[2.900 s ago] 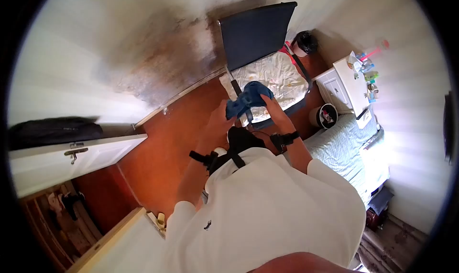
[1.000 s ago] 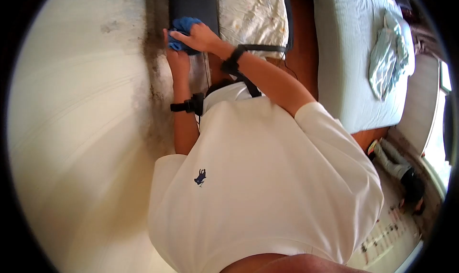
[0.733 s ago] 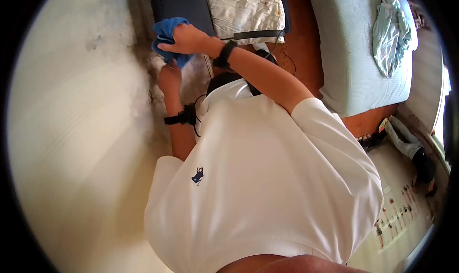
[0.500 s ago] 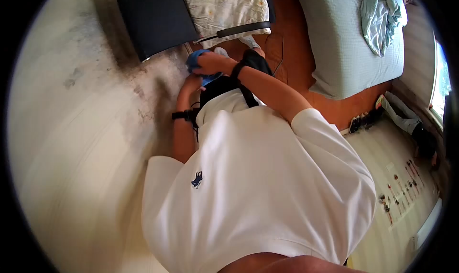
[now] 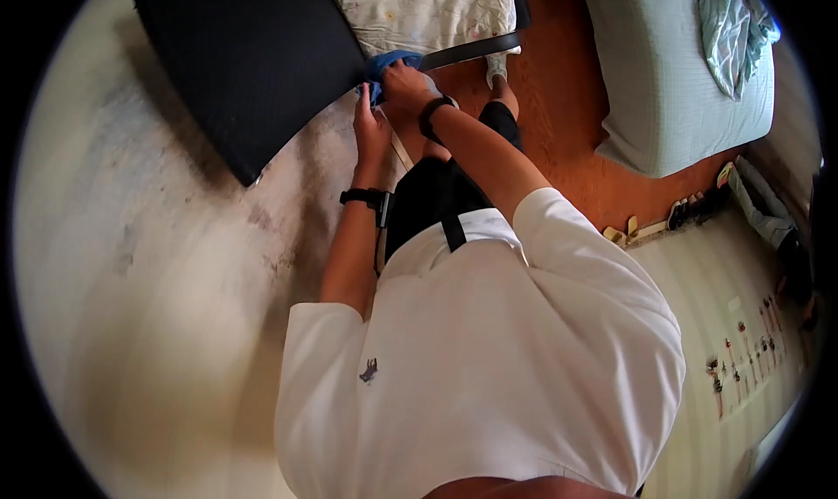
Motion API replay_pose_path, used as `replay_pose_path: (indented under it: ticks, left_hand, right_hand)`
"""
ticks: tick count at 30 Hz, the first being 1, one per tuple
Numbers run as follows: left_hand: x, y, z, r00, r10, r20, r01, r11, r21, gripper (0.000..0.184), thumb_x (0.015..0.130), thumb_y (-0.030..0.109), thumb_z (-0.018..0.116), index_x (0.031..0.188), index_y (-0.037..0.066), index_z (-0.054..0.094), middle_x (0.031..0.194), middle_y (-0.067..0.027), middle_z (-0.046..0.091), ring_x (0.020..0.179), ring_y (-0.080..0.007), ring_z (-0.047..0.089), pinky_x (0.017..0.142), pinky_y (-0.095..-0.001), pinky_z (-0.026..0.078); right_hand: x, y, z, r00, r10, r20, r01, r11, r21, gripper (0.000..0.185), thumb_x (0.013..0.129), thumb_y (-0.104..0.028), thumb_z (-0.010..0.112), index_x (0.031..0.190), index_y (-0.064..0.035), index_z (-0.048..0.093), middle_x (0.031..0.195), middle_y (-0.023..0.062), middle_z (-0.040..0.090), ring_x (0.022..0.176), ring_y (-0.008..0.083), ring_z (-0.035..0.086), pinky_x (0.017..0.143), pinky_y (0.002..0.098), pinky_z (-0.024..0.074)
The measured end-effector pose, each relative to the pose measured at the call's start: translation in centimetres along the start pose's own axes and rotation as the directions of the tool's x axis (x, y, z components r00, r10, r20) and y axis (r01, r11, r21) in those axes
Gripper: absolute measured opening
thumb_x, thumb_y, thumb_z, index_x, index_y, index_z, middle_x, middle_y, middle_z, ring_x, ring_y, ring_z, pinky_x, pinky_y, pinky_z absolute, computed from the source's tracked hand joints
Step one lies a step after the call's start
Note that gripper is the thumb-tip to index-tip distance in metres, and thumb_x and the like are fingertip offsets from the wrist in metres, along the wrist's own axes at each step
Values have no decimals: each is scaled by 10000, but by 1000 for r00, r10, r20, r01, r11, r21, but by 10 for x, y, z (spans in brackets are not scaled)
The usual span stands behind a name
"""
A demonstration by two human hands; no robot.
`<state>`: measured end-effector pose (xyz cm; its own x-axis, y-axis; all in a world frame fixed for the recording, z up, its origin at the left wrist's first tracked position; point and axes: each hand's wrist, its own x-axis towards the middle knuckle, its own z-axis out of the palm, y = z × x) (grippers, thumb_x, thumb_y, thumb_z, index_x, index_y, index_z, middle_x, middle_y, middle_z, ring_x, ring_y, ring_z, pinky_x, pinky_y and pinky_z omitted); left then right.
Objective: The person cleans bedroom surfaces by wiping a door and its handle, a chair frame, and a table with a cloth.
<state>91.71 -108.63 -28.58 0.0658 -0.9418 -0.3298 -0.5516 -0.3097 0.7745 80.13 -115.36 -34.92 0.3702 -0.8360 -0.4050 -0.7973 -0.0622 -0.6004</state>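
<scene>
A blue cloth (image 5: 394,60) is bunched at the lower corner where a black padded panel (image 5: 253,62) meets the bed with a floral sheet (image 5: 423,10). My right hand (image 5: 407,87) is closed on the cloth, its fingers curled against the bed's dark rail (image 5: 471,50). Just to the left, my left hand (image 5: 374,130) points up along the panel's edge. Its fingertips pinch a hanging part of the same cloth. Some of the cloth is hidden behind my fingers.
A second bed with a pale cover (image 5: 672,89) stands at the right, with a light green cloth (image 5: 735,32) on it. Yellow slippers (image 5: 621,231) and dark shoes (image 5: 685,209) lie along the floor's edge. A stained wall (image 5: 157,263) runs close on my left.
Both hands, with the blue cloth, have moved from near my waist up and forward to the bed's corner. My left fingers are now straighter. The black panel fills more of the view.
</scene>
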Motion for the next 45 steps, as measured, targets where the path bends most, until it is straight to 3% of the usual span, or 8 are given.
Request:
replay_pose_path:
  ticks: [2, 18, 24, 26, 32, 36, 38, 45]
  left_hand:
    - [-3, 6, 5, 982, 111, 156, -174, 856, 488, 660, 844, 48, 579, 1446, -37, 322, 1505, -285, 291, 1407, -417, 274, 1130, -522, 238]
    - [46, 28, 156, 938, 343, 46, -306, 763, 570, 513, 864, 158, 594, 1305, -74, 471, 1469, -282, 346, 1364, -398, 353, 1078, -545, 308]
    - [3, -18, 54, 973, 207, -99, -171, 943, 284, 435, 860, 127, 550, 1247, -66, 510, 1251, -262, 535, 1185, -421, 491, 987, -475, 412]
    - [-12, -40, 25, 964, -251, 85, 203, 906, 370, 410, 874, 131, 534, 1240, -55, 514, 1116, -240, 594, 1123, -408, 533, 982, -475, 424]
    - [-40, -63, 20, 915, -405, 5, 404, 913, 59, 498, 915, 201, 549, 1332, -54, 457, 1216, -255, 564, 1124, -365, 579, 897, -455, 514]
    - [-10, -29, 44, 975, -210, -66, 213, 976, 51, 666, 843, 115, 569, 1427, -78, 313, 1399, -302, 386, 1337, -423, 355, 1093, -485, 323]
    - [12, -22, 71, 983, 171, -71, -151, 960, 235, 755, 836, 147, 599, 1465, -60, 236, 1466, -276, 329, 1381, -406, 309, 1127, -505, 268]
    - [72, 40, 155, 926, 222, 306, -348, 819, 457, 970, 730, 101, 746, 1488, -37, 158, 1529, -210, 268, 1435, -379, 228, 1174, -483, 184]
  right_hand:
    - [-12, 1, -21, 999, 35, -18, -37, 990, -135, 219, 830, -158, 615, 992, -11, 629, 1084, 218, 583, 955, 364, 633, 756, 439, 550]
    - [-40, 144, -52, 989, 86, -122, -103, 985, -136, 230, 829, -173, 643, 1024, -53, 619, 1169, 207, 577, 868, 411, 647, 695, 491, 558]
    - [2, 33, -36, 997, 33, 75, -24, 992, -124, 196, 851, -233, 605, 975, -97, 673, 1146, 168, 592, 905, 364, 667, 747, 459, 557]
    - [17, 19, -10, 991, -57, 121, 77, 983, -167, 205, 861, -250, 590, 944, -93, 693, 1119, 159, 603, 873, 334, 685, 725, 447, 564]
    - [12, -16, 24, 984, -149, 93, 166, 960, -224, 157, 826, -133, 593, 917, -70, 704, 1037, 185, 605, 799, 298, 692, 641, 394, 570]
    - [-7, 14, 1, 980, -195, 47, 201, 959, -199, 138, 798, -132, 618, 897, -57, 679, 1003, 165, 600, 753, 283, 685, 609, 388, 561]
    - [-16, 41, -16, 965, -257, -42, 240, 940, -243, 133, 789, -132, 628, 898, -65, 663, 1006, 151, 595, 743, 288, 682, 595, 382, 556]
    - [-56, 146, -91, 992, -1, -128, -21, 985, -171, 192, 769, -104, 664, 927, -64, 562, 1007, 135, 569, 774, 326, 670, 600, 428, 553]
